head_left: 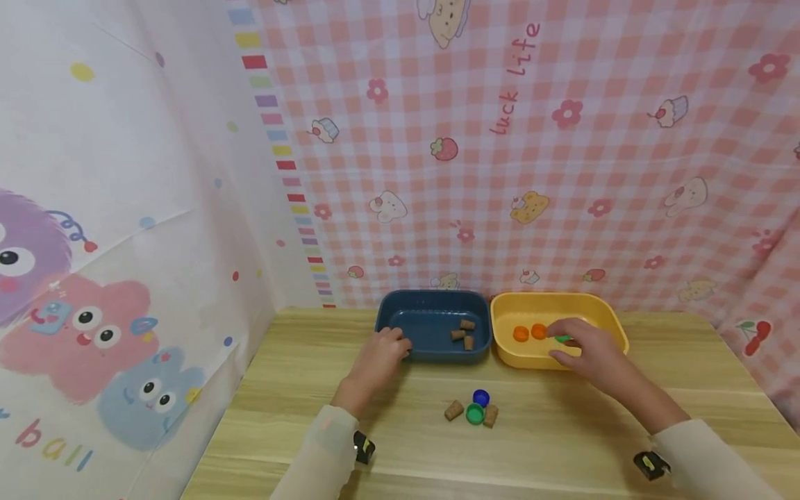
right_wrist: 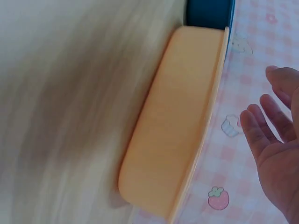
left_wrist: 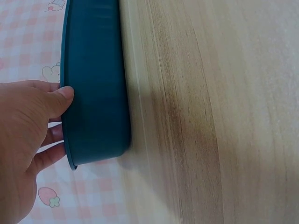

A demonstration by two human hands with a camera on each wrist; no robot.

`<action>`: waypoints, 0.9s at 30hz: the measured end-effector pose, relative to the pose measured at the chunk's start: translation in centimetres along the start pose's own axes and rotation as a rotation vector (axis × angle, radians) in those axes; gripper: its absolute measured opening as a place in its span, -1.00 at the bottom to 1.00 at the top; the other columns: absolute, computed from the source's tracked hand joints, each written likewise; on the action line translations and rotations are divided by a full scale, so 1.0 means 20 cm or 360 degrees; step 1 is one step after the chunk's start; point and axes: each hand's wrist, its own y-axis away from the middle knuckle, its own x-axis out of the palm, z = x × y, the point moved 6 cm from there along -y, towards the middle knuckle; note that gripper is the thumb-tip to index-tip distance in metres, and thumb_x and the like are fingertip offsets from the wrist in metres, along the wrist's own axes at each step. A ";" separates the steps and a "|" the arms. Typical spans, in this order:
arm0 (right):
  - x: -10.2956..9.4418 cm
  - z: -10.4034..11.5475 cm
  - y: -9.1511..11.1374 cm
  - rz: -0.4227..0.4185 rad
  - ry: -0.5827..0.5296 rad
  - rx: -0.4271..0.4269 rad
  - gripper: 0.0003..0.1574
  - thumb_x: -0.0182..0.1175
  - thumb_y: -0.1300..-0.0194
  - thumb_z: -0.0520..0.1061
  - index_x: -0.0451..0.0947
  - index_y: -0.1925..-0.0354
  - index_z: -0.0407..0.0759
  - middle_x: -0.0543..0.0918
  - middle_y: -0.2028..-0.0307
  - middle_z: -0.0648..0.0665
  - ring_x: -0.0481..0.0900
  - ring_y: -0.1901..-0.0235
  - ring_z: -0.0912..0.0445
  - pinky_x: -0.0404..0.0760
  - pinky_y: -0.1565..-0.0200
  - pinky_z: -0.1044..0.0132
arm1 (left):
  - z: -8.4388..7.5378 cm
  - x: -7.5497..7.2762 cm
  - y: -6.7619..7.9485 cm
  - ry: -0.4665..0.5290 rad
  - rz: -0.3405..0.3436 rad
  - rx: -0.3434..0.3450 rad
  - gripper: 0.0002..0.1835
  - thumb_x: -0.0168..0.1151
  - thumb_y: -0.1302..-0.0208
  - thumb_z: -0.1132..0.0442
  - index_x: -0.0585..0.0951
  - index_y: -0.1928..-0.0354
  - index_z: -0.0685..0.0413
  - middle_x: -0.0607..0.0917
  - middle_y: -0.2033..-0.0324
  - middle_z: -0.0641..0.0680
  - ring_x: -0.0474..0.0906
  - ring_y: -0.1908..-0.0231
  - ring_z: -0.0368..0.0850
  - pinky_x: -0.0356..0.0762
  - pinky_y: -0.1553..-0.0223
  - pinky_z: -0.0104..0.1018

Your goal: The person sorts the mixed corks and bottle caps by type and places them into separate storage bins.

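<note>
With thumb on the outer wall and fingers over the rim, my left hand (head_left: 378,355) grips the near left corner of the dark blue container (left_wrist: 96,93). Three corks (head_left: 458,335) lie inside that container at its right. Over the yellow container (head_left: 525,362) hovers my right hand (head_left: 590,353), its fingers spread and loosely bent around nothing, as the right wrist view also shows. Two orange bottle caps (head_left: 521,334) lie in the yellow container, and a green cap (head_left: 563,339) there is partly hidden by the right hand.
On the table (head_left: 400,465) before the containers sit a blue cap (head_left: 480,397), a green cap (head_left: 475,414), and two corks (head_left: 454,410) on either side. A pink checked cloth (head_left: 475,173) hangs right behind the containers, which stand side by side.
</note>
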 end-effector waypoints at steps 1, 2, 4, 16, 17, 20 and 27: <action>0.01 0.01 0.01 -0.0029 -0.0004 -0.0022 -0.62 0.52 -0.11 -0.32 0.66 0.09 -0.16 0.73 0.09 -0.14 0.68 0.07 -0.07 0.75 0.12 0.02 | 0.00 0.00 0.00 0.0003 -0.0002 -0.0001 -0.95 0.39 -0.34 0.21 0.80 0.28 -0.06 0.65 0.38 -0.02 0.58 0.38 -0.08 0.62 0.29 -0.23; 0.02 0.02 0.02 -0.0052 -0.0002 -0.0039 -0.60 0.53 -0.09 -0.33 0.66 0.09 -0.14 0.73 0.09 -0.12 0.68 0.06 -0.04 0.76 0.12 0.04 | 0.00 0.00 0.00 0.0004 -0.0002 -0.0002 -0.95 0.40 -0.34 0.21 0.80 0.29 -0.05 0.65 0.38 -0.02 0.57 0.38 -0.07 0.62 0.29 -0.23; 0.04 0.04 0.04 -0.0086 -0.0002 -0.0054 -0.58 0.54 -0.07 -0.34 0.66 0.10 -0.14 0.74 0.08 -0.10 0.67 0.05 0.00 0.76 0.13 0.08 | 0.00 0.00 0.00 0.0005 0.0001 -0.0003 -0.94 0.39 -0.35 0.21 0.79 0.29 -0.05 0.65 0.39 -0.02 0.57 0.39 -0.07 0.61 0.29 -0.24; 0.20 0.18 0.15 -0.0098 0.0014 -0.0192 -0.52 0.62 0.03 -0.26 0.70 0.11 -0.07 0.73 0.05 -0.06 0.71 0.10 0.05 0.76 0.14 0.23 | 0.00 -0.01 0.00 -0.0005 0.0062 -0.0021 -0.95 0.40 -0.34 0.20 0.81 0.25 -0.07 0.66 0.37 -0.03 0.58 0.37 -0.10 0.62 0.27 -0.26; 0.21 0.19 0.16 -0.0089 0.0008 -0.0205 -0.52 0.62 0.03 -0.27 0.71 0.11 -0.06 0.73 0.05 -0.07 0.71 0.10 0.05 0.76 0.14 0.23 | 0.00 -0.01 0.00 -0.0010 0.0060 -0.0019 -0.94 0.39 -0.35 0.19 0.81 0.25 -0.07 0.66 0.37 -0.04 0.57 0.37 -0.10 0.61 0.27 -0.26; 0.27 0.22 0.17 -0.0020 -0.0002 -0.0191 -0.54 0.61 0.00 -0.24 0.70 0.11 -0.01 0.72 0.03 -0.06 0.71 0.08 0.04 0.75 0.11 0.18 | 0.00 -0.01 0.00 -0.0014 0.0056 -0.0022 -0.94 0.40 -0.34 0.19 0.81 0.25 -0.06 0.66 0.37 -0.04 0.58 0.37 -0.10 0.62 0.27 -0.27; 0.42 0.26 0.19 0.0279 -0.0041 -0.0007 -0.59 0.54 -0.15 -0.13 0.67 0.02 -0.02 0.66 -0.06 -0.01 0.65 -0.05 0.01 0.68 -0.08 0.01 | 0.00 0.00 0.00 -0.0009 0.0058 -0.0022 -0.95 0.40 -0.33 0.20 0.81 0.24 -0.07 0.66 0.37 -0.04 0.58 0.36 -0.11 0.61 0.27 -0.27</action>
